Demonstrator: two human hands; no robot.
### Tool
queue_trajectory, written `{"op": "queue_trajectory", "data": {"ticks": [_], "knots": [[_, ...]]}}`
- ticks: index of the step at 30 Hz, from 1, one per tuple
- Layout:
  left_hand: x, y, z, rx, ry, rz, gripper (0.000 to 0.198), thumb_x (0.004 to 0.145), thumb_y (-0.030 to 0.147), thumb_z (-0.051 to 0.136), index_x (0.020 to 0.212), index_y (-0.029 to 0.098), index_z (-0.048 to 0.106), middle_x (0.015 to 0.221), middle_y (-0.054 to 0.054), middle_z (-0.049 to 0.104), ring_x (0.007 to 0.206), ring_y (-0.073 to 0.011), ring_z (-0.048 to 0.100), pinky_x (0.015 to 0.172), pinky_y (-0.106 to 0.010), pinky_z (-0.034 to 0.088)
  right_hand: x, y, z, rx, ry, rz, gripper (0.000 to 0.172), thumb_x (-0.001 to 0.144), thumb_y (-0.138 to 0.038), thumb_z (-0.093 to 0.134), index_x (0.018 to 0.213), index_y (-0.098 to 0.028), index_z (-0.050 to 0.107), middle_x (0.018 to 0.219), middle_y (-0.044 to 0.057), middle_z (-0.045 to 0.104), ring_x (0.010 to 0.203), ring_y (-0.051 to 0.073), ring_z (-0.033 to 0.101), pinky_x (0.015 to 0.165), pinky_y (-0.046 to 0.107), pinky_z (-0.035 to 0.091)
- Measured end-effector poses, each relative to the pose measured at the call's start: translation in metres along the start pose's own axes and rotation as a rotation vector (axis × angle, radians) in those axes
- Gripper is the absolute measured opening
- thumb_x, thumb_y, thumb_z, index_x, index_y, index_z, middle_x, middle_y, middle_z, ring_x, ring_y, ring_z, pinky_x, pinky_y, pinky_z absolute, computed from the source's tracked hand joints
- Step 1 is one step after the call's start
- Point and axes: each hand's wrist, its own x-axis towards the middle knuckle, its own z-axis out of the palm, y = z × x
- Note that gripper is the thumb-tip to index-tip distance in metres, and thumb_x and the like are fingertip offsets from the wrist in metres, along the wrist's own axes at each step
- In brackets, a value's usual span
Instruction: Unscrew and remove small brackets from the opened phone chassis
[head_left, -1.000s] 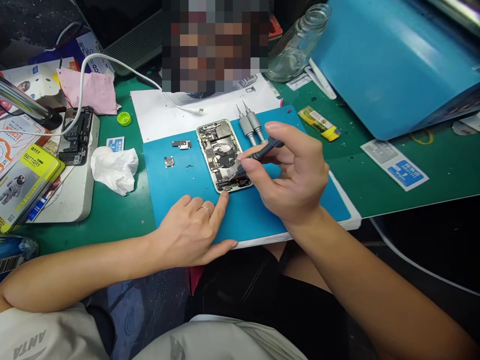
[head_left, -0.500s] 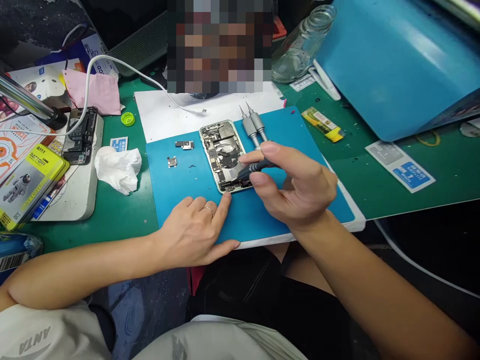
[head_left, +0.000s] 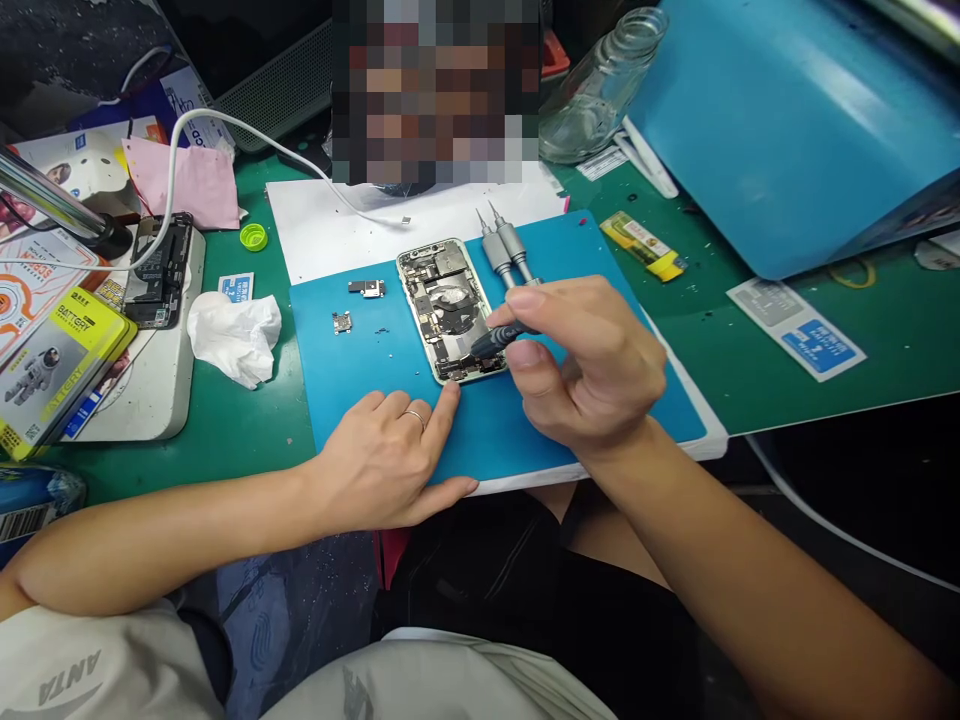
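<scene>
From the left, one yellow battery box [head_left: 64,370] leans beside one dark opened device [head_left: 159,270], which lies on a white case [head_left: 154,410]. Next come one crumpled tissue [head_left: 236,338] and one green cap [head_left: 253,237]. On the blue mat [head_left: 495,450] are two loose parts: a squarish metal piece [head_left: 343,322] and a dark-and-silver bracket [head_left: 366,289]. The left hand [head_left: 382,460] grips nothing, its index fingertip against the lower edge of one opened phone [head_left: 450,300], which lies face up on the mat. The right hand [head_left: 589,365] pinches one dark tool [head_left: 493,340] between thumb and index finger, over the phone's lower right; whether its tip touches cannot be told. Two grey screwdrivers [head_left: 510,243] lie just right of the phone. Farther right are one glass jar [head_left: 600,95], one yellow packet [head_left: 643,245] and one grey-and-blue card [head_left: 795,328].

Compared with a second ago, the right index finger sits lower, and the tool's back end, then sticking out past it, is hidden. The left fingertip and both loose parts keep their places.
</scene>
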Motion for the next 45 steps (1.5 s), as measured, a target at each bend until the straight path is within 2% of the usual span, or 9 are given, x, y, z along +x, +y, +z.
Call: {"op": "queue_trajectory", "data": {"ticks": [3,5,8,13,19,25,36,40,45], "knots": [[0.000,0.000,0.000,-0.004,-0.001,0.004,0.079,0.103,0.063,0.040,0.142,-0.005,0.049,0.085,-0.009,0.069,0.075,-0.0244,0.064,0.064,-0.039,0.045,0.000,0.000,-0.001,-0.080,0.048,0.032,0.042,0.098,-0.026,0.057,0.138,-0.034,0.059,0.084,0.002,0.067,0.076,0.020,0.064,0.065,0.036,0.055],[0.000,0.000,0.000,-0.002,-0.005,0.005,0.079,0.103,0.063,0.040,0.143,-0.005,0.049,0.085,-0.009,0.069,0.076,-0.0246,0.064,0.064,-0.039,0.045,0.000,0.001,-0.001,-0.081,0.041,0.046,0.039,0.098,-0.028,0.057,0.136,-0.034,0.059,0.092,0.004,0.070,0.083,0.021,0.067,0.071,0.038,0.057],[0.000,0.000,0.000,0.004,-0.012,0.007,0.080,0.103,0.063,0.038,0.143,-0.005,0.048,0.086,-0.009,0.069,0.076,-0.0247,0.064,0.064,-0.040,0.045,0.001,0.002,0.001,0.012,0.016,0.009,0.046,0.096,-0.020,0.055,0.141,-0.029,0.054,0.106,0.004,0.073,0.096,0.022,0.070,0.080,0.039,0.059],[0.000,-0.001,0.001,0.011,0.015,0.008,0.079,0.103,0.063,0.039,0.142,-0.005,0.050,0.086,-0.009,0.069,0.075,-0.0243,0.064,0.063,-0.040,0.045,-0.001,0.002,0.002,-0.044,0.013,0.038,0.043,0.096,-0.021,0.058,0.137,-0.033,0.056,0.091,0.002,0.067,0.083,0.019,0.066,0.072,0.037,0.055],[0.000,-0.001,0.000,0.012,-0.001,0.008,0.078,0.104,0.062,0.038,0.142,-0.004,0.050,0.087,-0.009,0.069,0.076,-0.0239,0.064,0.064,-0.040,0.046,-0.001,0.002,0.002,0.014,-0.047,0.061,0.048,0.095,-0.017,0.057,0.140,-0.034,0.052,0.108,0.003,0.072,0.095,0.022,0.070,0.080,0.041,0.059],[0.000,-0.001,0.000,0.006,-0.012,0.009,0.078,0.104,0.062,0.037,0.143,-0.005,0.049,0.086,-0.009,0.069,0.076,-0.0244,0.063,0.063,-0.039,0.046,-0.002,0.002,0.004,0.158,-0.053,0.099,0.058,0.093,-0.011,0.060,0.145,-0.033,0.049,0.104,0.000,0.075,0.086,0.018,0.074,0.076,0.035,0.061],[0.000,-0.001,0.000,-0.002,-0.021,0.012,0.078,0.104,0.062,0.036,0.143,-0.005,0.049,0.087,-0.010,0.070,0.076,-0.0247,0.064,0.064,-0.040,0.045,-0.006,0.004,0.005,0.074,-0.103,0.099,0.051,0.096,-0.019,0.059,0.142,-0.036,0.046,0.107,0.001,0.078,0.081,0.019,0.074,0.073,0.037,0.060],[0.001,-0.001,-0.001,-0.005,-0.029,0.013,0.080,0.104,0.063,0.037,0.145,-0.005,0.048,0.088,-0.010,0.069,0.077,-0.0247,0.064,0.064,-0.040,0.046,-0.010,0.005,0.006,0.071,-0.127,0.106,0.057,0.094,-0.023,0.062,0.146,-0.035,0.041,0.107,0.001,0.077,0.080,0.020,0.076,0.068,0.037,0.062],[0.001,0.000,0.000,0.000,-0.053,0.007,0.081,0.103,0.063,0.038,0.146,-0.005,0.045,0.088,-0.010,0.068,0.077,-0.0254,0.064,0.064,-0.040,0.046,-0.011,0.002,0.010,0.141,0.034,0.097,0.059,0.091,-0.024,0.068,0.144,-0.036,0.046,0.106,0.001,0.076,0.077,0.020,0.076,0.071,0.038,0.066]]}}
